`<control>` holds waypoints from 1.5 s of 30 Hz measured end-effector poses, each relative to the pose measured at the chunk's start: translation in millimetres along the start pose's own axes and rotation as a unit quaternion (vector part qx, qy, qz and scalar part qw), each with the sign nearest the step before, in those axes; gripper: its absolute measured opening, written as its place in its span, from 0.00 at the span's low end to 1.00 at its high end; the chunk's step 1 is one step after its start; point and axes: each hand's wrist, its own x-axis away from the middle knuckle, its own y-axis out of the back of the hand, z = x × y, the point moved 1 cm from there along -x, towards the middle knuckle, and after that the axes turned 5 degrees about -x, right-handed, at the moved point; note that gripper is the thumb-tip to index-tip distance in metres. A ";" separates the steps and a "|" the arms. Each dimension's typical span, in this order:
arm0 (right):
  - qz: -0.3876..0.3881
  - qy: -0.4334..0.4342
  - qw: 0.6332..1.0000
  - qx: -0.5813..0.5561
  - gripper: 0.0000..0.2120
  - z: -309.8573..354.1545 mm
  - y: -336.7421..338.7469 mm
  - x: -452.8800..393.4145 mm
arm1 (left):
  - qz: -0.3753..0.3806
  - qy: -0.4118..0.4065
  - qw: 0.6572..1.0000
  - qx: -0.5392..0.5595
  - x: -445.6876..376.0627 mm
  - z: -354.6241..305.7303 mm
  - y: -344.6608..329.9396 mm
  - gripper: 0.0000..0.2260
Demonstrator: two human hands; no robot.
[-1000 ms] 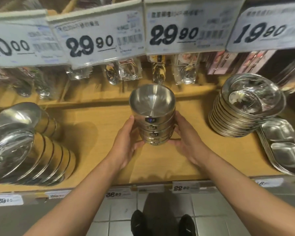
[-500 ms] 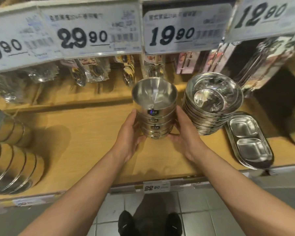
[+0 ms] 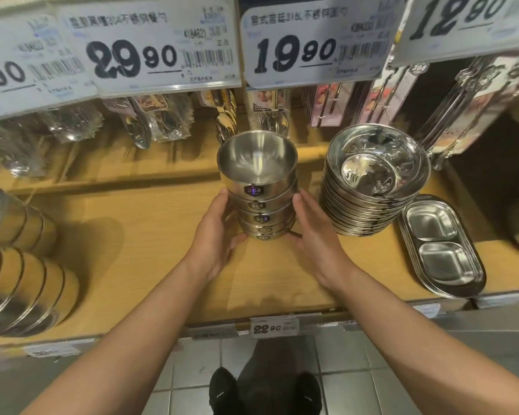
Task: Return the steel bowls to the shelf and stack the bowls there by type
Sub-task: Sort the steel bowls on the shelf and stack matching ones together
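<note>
Wooden shelf [image 3: 150, 235] — nested steel bowls [image 3: 259, 187], "304" stickers.

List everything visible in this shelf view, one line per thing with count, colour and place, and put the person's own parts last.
stack of deep steel bowls: one stack, at least five bowls, silver with dark 304 stickers, centre of the wooden shelf, between both hands
stack of shallow steel dishes: one stack, silver, right of the deep bowls
divided steel trays: a small stack, silver, far right on the shelf
leaning steel bowls: two rows, silver, far left, tipped on their sides
packaged spoons: several packs, silver and gold, hanging at the back
price signs: four, white with black numbers, across the top
shoes: two, black, on the tiled floor below
left hand: one, holds the left side of the deep bowl stack
right hand: one, holds the right side
</note>
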 end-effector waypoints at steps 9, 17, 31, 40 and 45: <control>-0.005 -0.038 0.999 -0.011 0.25 1.4 -10.5 -6.2 | 0.008 0.006 0.999 -0.040 -1.5 -12.3 18.5 0.14; -0.094 -0.047 0.992 0.075 0.20 39.8 -14.1 -20.2 | -0.042 -0.013 0.995 -0.094 -12.3 -59.8 23.8 0.26; -0.077 -0.048 0.988 0.124 0.14 62.2 -34.0 -17.5 | -0.011 -0.036 0.989 -0.140 1.7 -75.9 10.8 0.19; -0.064 -0.047 0.986 0.147 0.13 64.9 -31.9 -20.7 | -0.023 -0.018 0.990 -0.140 1.7 -74.7 13.1 0.19; -0.077 -0.032 0.982 0.167 0.13 71.2 -30.9 -19.4 | -0.050 -0.033 0.987 -0.151 5.2 -81.2 13.6 0.17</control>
